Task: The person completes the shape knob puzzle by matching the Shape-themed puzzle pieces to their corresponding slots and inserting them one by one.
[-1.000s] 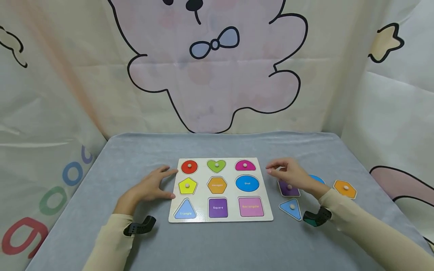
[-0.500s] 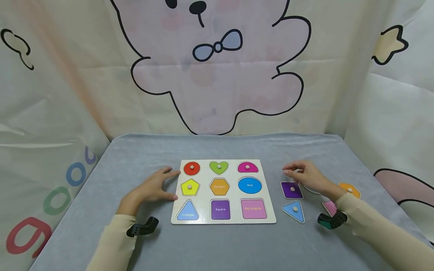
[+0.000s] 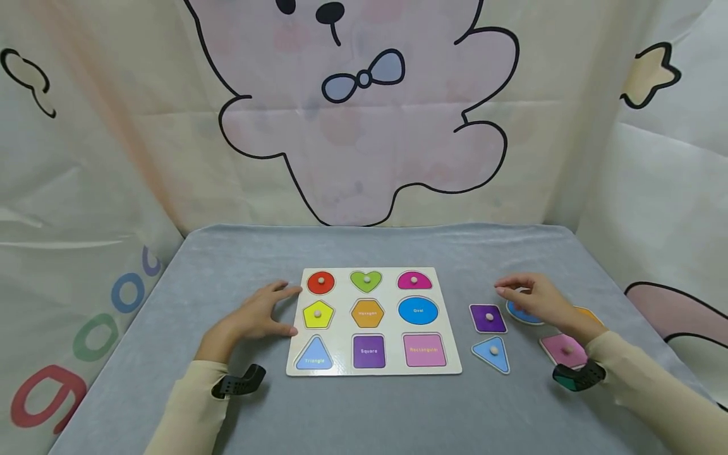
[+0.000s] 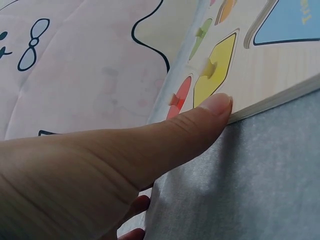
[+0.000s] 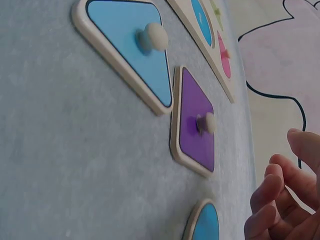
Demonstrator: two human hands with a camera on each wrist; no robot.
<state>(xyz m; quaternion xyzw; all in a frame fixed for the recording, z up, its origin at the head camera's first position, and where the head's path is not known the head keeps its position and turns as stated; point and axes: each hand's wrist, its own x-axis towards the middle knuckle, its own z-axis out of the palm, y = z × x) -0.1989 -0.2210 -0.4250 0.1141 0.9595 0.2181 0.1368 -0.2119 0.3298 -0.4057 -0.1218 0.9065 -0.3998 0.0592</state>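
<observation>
A white shape-puzzle board lies on the table. Knobbed pieces sit in it: a red circle, a green heart, a magenta half-circle and a yellow pentagon. Its other spots show printed shapes without knobs. My left hand rests at the board's left edge; in the left wrist view the thumb touches the edge beside the pentagon. My right hand, fingers loosely bent and holding nothing, hovers over a blue oval piece, which it partly hides.
Right of the board lie a purple square piece, a blue triangle piece and a pink rectangle piece. An orange hexagon piece is mostly hidden behind the right hand. A printed cloth hangs behind the table.
My right hand has moved rightward from near the board's right edge, past the purple square to above the blue oval. The pink rectangle has come into view. My left hand stays at the board.
</observation>
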